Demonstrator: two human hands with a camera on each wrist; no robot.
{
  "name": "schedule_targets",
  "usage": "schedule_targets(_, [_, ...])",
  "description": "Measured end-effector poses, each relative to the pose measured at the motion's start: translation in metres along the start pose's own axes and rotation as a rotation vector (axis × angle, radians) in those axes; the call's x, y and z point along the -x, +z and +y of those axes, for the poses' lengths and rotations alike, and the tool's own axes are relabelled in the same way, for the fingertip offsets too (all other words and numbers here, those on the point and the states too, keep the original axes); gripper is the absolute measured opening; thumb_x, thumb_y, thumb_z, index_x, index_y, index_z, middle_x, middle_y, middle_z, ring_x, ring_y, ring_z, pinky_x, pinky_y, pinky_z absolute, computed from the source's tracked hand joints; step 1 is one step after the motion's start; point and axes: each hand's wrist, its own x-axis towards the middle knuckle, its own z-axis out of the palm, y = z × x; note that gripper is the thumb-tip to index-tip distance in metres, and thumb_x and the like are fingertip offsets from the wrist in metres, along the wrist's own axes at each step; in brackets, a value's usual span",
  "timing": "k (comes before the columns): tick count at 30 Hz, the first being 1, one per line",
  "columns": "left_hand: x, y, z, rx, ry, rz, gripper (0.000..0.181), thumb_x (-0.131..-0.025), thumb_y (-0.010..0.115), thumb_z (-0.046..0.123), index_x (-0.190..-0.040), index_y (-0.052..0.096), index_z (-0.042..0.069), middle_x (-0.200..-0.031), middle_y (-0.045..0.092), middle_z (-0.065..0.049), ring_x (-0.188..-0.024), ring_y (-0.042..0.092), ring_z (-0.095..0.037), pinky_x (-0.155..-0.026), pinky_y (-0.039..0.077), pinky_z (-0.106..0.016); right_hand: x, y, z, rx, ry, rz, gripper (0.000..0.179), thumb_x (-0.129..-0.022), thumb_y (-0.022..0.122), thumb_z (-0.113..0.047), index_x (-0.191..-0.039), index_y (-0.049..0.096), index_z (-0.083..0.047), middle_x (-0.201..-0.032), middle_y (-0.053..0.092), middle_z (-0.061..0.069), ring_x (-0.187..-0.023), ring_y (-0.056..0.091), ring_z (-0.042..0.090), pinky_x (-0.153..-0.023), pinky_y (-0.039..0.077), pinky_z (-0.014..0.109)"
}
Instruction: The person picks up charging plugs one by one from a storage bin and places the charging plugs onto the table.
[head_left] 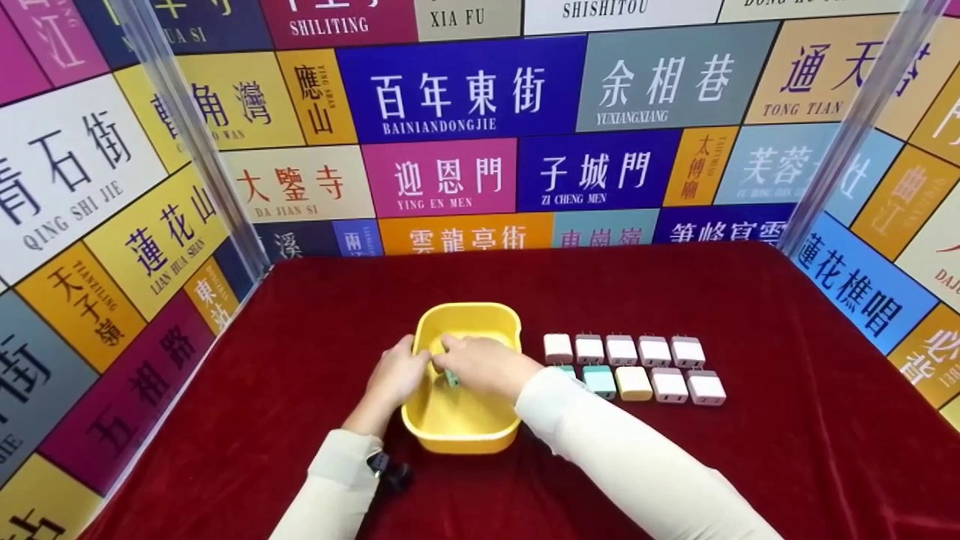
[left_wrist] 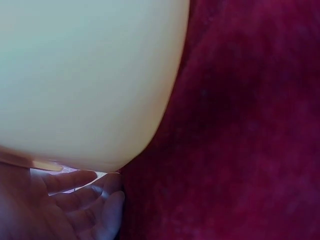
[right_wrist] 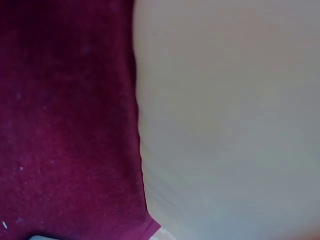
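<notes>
A yellow plastic basin stands near the middle of the cloth. My left hand grips its left rim, the thumb at the edge and the fingers along the outer wall. In the left wrist view, the fingers of that left hand show below the large pale wall of the basin. Reaching in over the basin's right side, my right hand pinches a small mint-green charger plug inside it, partly hidden by the fingers. A pale surface fills most of the right wrist view.
Two rows of charger plugs lie to the right of the basin: white-and-lilac ones, a mint-green one and a yellow-edged one. Dark red cloth covers the table. Clear posts and sign-patterned walls stand around it.
</notes>
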Motion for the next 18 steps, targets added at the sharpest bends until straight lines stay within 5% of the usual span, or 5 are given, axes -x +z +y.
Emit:
schedule_targets(8, [-0.014,0.007,-0.015,-0.015,0.026,0.013,0.036,-0.101,0.051,0.026,-0.126,0.065,0.004,-0.107,0.072,-0.017,-0.09,0.068,-0.03,-0.078,0.056,-0.046,0.006,0.001,-0.005,0.073,-0.029,0.007,0.028,-0.098,0.068,-0.005,-0.121,0.075,-0.018,-0.117,0.061,0.008,-0.087,0.066,0.024,-0.073,0.058,0.035])
schedule_targets(18, [0.001,0.001,0.002,-0.011,-0.002,0.006,0.039,-0.104,0.052,0.025,-0.135,0.063,0.004,-0.112,0.072,-0.016,-0.094,0.068,-0.029,-0.085,0.056,-0.048,0.015,0.0,-0.012,0.141,-0.053,0.002,0.032,-0.09,0.078,-0.008,-0.118,0.079,-0.023,-0.116,0.067,0.006,-0.083,0.069,0.021,-0.07,0.058,0.033])
